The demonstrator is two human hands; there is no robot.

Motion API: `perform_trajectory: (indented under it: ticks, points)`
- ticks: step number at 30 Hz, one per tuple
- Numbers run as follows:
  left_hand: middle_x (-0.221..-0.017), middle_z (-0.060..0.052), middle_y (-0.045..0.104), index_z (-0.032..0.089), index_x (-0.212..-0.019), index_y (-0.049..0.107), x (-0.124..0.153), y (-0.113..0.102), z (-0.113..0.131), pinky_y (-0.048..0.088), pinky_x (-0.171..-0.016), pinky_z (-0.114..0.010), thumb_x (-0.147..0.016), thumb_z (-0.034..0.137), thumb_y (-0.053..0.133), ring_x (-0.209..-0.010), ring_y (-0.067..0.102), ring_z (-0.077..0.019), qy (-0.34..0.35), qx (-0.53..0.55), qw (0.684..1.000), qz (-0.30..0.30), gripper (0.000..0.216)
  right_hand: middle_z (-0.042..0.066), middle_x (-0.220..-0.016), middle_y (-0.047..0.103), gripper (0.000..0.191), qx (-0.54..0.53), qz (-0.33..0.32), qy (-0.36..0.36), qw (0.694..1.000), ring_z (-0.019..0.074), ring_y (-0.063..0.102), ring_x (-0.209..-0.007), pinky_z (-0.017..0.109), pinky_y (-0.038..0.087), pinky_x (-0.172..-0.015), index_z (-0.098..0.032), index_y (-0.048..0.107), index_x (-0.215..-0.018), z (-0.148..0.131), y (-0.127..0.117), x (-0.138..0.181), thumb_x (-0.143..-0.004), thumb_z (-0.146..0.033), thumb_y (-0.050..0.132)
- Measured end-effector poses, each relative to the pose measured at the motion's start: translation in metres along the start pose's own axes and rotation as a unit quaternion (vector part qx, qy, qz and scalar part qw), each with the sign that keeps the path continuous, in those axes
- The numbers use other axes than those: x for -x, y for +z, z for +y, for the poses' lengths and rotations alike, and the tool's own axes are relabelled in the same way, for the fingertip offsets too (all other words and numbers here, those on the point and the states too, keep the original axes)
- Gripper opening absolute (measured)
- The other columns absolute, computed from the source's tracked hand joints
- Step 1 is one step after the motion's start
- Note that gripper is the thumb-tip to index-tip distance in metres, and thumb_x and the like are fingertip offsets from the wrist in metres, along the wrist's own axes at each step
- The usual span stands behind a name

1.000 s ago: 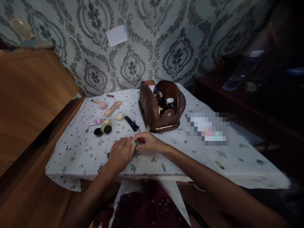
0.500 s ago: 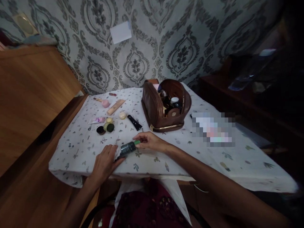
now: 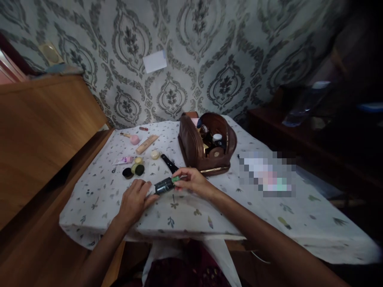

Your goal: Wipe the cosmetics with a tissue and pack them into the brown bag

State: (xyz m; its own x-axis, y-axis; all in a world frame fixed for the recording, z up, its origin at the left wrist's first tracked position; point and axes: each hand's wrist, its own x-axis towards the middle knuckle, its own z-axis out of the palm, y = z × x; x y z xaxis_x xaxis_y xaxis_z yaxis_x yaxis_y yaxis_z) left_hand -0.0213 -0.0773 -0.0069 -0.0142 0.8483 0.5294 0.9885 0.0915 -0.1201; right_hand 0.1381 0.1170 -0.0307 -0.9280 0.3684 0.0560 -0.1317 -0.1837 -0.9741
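Above the near part of the table, a small dark bottle [image 3: 164, 185] lies tilted between my two hands. My left hand [image 3: 135, 199] is closed around its left end, where something white, perhaps a tissue or the bottle's pale end, shows by the fingers. The fingers of my right hand [image 3: 191, 181] pinch the green cap [image 3: 175, 179] at the other end. Just beyond the right fingertips lies a black tube [image 3: 168, 162], its lower end partly hidden. An open brown cosmetic bag [image 3: 194, 149] stands behind my right hand, holding several jars and bottles.
Left of the bag lie a beige tube [image 3: 147, 144], a pink sponge-like item [image 3: 134, 139], a white and purple tube [image 3: 122, 160], a cream jar [image 3: 154, 154], and several small pots [image 3: 128, 173]. A blurred-out item [image 3: 267, 175] lies right. A wooden cabinet [image 3: 50, 127] borders the left.
The view has tilted upward slightly, so the table sits lower in it. Both hands keep their hold on the bottle, which has shifted slightly rightward toward the black tube.
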Motion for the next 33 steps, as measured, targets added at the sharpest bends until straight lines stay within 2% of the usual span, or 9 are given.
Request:
perform_trajectory:
  ticks: [4,9,12,15,19,23,27,31,33]
  points:
    - [-0.084,-0.006,0.058,0.018,-0.092,0.061,-0.038,0.002,0.02,0.046,-0.076,-0.035,-0.103,0.03,0.033,-0.083,0.054,-0.0226,-0.042,0.036,0.998,-0.009,0.032,-0.002,-0.066,0.068,0.04,0.013,0.01,-0.022,1.0,0.0119,0.064,-0.059,0.027,0.053,-0.063,-0.016,0.064,-0.088,0.001,-0.001,0.0,-0.065,-0.041,0.084]
    - [-0.084,-0.004,0.062,0.019,-0.091,0.059,-0.059,0.013,0.042,0.046,-0.076,-0.033,-0.103,0.031,0.031,-0.083,0.058,-0.0205,-0.065,0.147,0.982,-0.101,0.033,-0.004,-0.064,0.065,0.041,0.014,-0.011,-0.035,0.999,0.0107,0.062,-0.058,0.025,0.051,-0.062,-0.016,0.063,-0.083,0.005,-0.001,0.0,-0.061,-0.041,0.085]
    - [-0.081,-0.002,0.061,0.021,-0.087,0.057,-0.05,0.017,0.032,0.044,-0.072,-0.031,-0.103,0.036,0.029,-0.079,0.059,-0.0196,-0.098,0.161,0.973,-0.136,0.036,-0.003,-0.065,0.066,0.041,0.018,-0.012,-0.026,0.999,0.0107,0.062,-0.058,0.025,0.05,-0.063,-0.015,0.063,-0.086,0.006,-0.001,0.001,-0.061,-0.04,0.085]
    - [-0.081,-0.002,0.063,0.021,-0.085,0.058,-0.03,0.016,0.013,0.044,-0.072,-0.032,-0.103,0.037,0.027,-0.078,0.06,-0.0194,-0.132,0.159,0.969,-0.134,0.04,-0.003,-0.066,0.066,0.039,0.02,-0.012,-0.02,1.0,0.0106,0.063,-0.059,0.025,0.05,-0.063,-0.015,0.065,-0.089,0.006,-0.002,0.001,-0.063,-0.038,0.084]
    - [-0.088,-0.006,0.066,0.02,-0.092,0.061,0.0,0.015,-0.005,0.046,-0.079,-0.035,-0.103,0.037,0.024,-0.085,0.06,-0.0214,-0.156,0.156,0.971,-0.095,0.043,-0.001,-0.075,0.068,0.047,0.015,0.011,-0.016,1.0,0.0122,0.064,-0.067,0.027,0.052,-0.068,-0.016,0.066,-0.096,0.007,-0.003,-0.002,-0.059,-0.036,0.086]
    - [-0.091,-0.007,0.066,0.02,-0.098,0.063,0.017,0.015,-0.008,0.046,-0.084,-0.037,-0.102,0.036,0.027,-0.088,0.058,-0.0227,-0.161,0.167,0.971,-0.066,0.041,0.001,-0.08,0.07,0.047,0.028,0.029,0.011,0.999,0.0136,0.066,-0.073,0.027,0.052,-0.071,-0.015,0.068,-0.096,0.005,-0.002,-0.003,-0.059,-0.038,0.086]
    - [-0.085,-0.005,0.066,0.021,-0.089,0.063,0.021,0.013,-0.012,0.046,-0.082,-0.035,-0.101,0.038,0.031,-0.084,0.06,-0.0211,-0.174,0.192,0.964,-0.065,0.038,0.0,-0.072,0.07,0.042,0.04,0.029,0.026,0.998,0.0131,0.066,-0.065,0.027,0.052,-0.068,-0.014,0.068,-0.091,0.004,-0.002,-0.002,-0.066,-0.046,0.081]
    - [-0.069,0.0,0.06,0.021,-0.076,0.059,0.011,0.007,-0.022,0.045,-0.067,-0.028,-0.1,0.039,0.036,-0.067,0.058,-0.0174,-0.19,0.209,0.956,-0.075,0.038,-0.004,-0.058,0.063,0.047,0.056,-0.002,0.019,0.998,0.013,0.062,-0.05,0.023,0.047,-0.047,-0.014,0.065,-0.094,0.003,-0.002,-0.001,-0.067,-0.049,0.08]
    - [-0.07,-0.001,0.061,0.021,-0.079,0.06,-0.001,0.003,-0.023,0.046,-0.067,-0.028,-0.1,0.04,0.037,-0.068,0.058,-0.0171,-0.195,0.206,0.957,-0.064,0.037,-0.006,-0.057,0.06,0.048,0.056,-0.02,0.014,0.998,0.0134,0.062,-0.048,0.021,0.044,-0.041,-0.015,0.064,-0.097,0.002,-0.001,-0.001,-0.067,-0.049,0.08]
